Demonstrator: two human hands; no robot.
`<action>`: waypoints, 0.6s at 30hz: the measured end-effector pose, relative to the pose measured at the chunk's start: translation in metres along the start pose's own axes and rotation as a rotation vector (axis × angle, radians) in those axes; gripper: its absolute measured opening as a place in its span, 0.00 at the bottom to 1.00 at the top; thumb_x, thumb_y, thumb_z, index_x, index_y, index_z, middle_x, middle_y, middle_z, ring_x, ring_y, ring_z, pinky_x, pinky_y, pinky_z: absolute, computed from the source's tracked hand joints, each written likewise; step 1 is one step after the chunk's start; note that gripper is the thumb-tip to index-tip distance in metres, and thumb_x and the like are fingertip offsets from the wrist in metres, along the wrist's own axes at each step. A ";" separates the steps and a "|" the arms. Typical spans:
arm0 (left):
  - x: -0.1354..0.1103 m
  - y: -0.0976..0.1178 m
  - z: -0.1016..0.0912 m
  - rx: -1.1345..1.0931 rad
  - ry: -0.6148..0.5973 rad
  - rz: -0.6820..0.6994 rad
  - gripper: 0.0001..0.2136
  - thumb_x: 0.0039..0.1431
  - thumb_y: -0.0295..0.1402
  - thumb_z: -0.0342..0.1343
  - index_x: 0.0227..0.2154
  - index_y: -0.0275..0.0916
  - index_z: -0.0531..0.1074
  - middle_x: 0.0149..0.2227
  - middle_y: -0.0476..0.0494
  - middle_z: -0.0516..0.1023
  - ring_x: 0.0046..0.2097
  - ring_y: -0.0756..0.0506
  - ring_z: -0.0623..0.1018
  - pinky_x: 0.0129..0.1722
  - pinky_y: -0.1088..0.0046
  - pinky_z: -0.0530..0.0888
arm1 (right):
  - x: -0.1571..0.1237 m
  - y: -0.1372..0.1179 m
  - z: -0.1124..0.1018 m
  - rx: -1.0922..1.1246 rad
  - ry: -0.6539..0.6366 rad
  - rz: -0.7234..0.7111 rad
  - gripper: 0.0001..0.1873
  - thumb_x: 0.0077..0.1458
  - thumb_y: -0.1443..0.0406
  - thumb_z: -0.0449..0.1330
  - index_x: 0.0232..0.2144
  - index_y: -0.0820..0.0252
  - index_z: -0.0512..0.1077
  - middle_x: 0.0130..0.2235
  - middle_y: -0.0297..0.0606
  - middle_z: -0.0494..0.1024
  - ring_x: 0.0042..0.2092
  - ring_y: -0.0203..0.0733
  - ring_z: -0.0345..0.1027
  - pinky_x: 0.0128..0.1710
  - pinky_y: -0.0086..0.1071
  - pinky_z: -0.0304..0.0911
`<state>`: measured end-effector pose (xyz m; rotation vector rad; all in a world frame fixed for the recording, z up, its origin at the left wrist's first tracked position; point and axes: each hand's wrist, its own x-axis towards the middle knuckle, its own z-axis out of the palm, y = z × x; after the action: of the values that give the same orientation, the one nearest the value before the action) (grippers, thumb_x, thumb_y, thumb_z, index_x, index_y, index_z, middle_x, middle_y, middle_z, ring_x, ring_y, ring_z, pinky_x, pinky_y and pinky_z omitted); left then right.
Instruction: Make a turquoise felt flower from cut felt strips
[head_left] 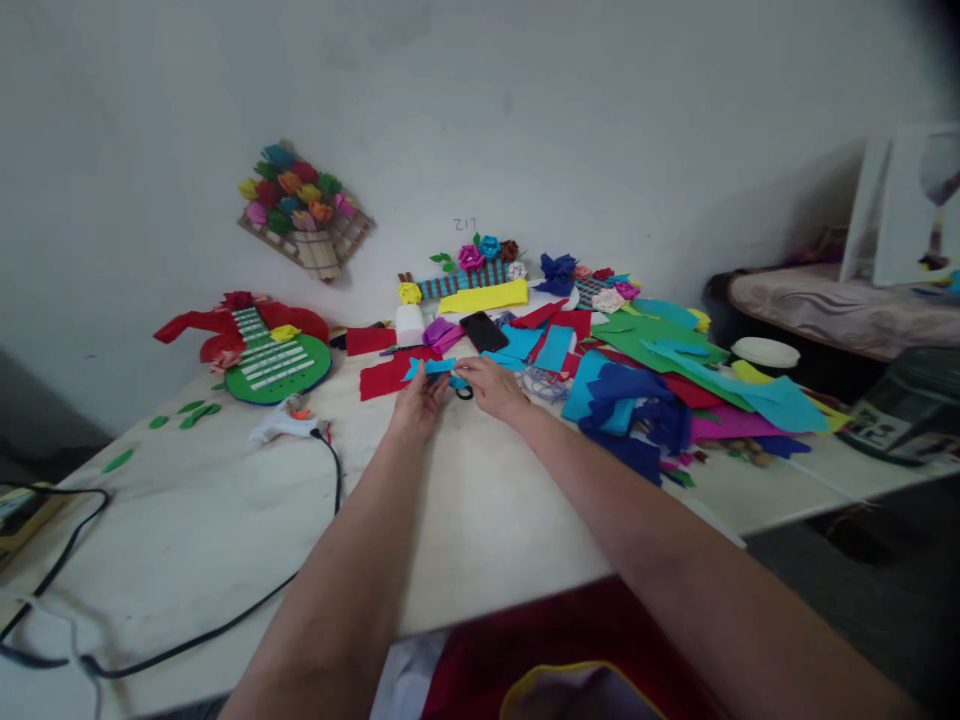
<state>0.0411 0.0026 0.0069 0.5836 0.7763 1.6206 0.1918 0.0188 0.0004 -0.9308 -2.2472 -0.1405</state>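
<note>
Both hands are held close together above the middle of the table. My left hand [420, 403] pinches the left part of a light blue crepe paper strip [435, 367]. At the strip's right end, my right hand [489, 385] has its fingers closed on the same paper. A dark ring [465, 393], perhaps a scissors handle, shows just below the right fingers; whether the hand touches it I cannot tell. Red paper pieces [381, 380] lie just behind and left of the hands. A black phone [484, 332] rests on the papers beyond them.
A white glue gun [289, 422] with a black cord [225, 630] lies to the left. Behind it stands a green guitar-shaped craft [300, 370]. Colourful paper sheets [660, 345] are heaped at right, near a dark jar [904, 415]. Paper-flower crafts [465, 280] line the wall.
</note>
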 end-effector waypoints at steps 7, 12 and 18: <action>0.004 -0.001 -0.005 -0.033 0.037 -0.007 0.05 0.56 0.24 0.50 0.27 0.35 0.68 0.28 0.45 0.76 0.32 0.51 0.77 0.38 0.74 0.74 | 0.001 -0.003 -0.001 0.049 -0.009 -0.006 0.18 0.48 0.75 0.49 0.36 0.57 0.74 0.50 0.36 0.70 0.47 0.41 0.61 0.48 0.35 0.58; 0.006 -0.003 -0.005 0.012 0.044 -0.014 0.04 0.54 0.24 0.50 0.28 0.33 0.69 0.28 0.44 0.76 0.30 0.50 0.77 0.36 0.74 0.74 | 0.002 -0.008 -0.003 0.105 0.107 0.108 0.12 0.48 0.72 0.51 0.35 0.60 0.71 0.50 0.40 0.67 0.50 0.42 0.59 0.48 0.34 0.57; -0.002 -0.003 0.000 0.092 -0.055 -0.029 0.03 0.52 0.22 0.52 0.26 0.31 0.70 0.28 0.42 0.76 0.30 0.49 0.77 0.35 0.72 0.74 | 0.006 -0.009 -0.005 0.144 0.158 0.276 0.13 0.51 0.61 0.55 0.39 0.60 0.69 0.42 0.40 0.71 0.44 0.40 0.63 0.43 0.31 0.57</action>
<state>0.0434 0.0009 0.0042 0.6769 0.8183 1.5421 0.1858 0.0142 0.0093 -1.0996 -1.9357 0.0698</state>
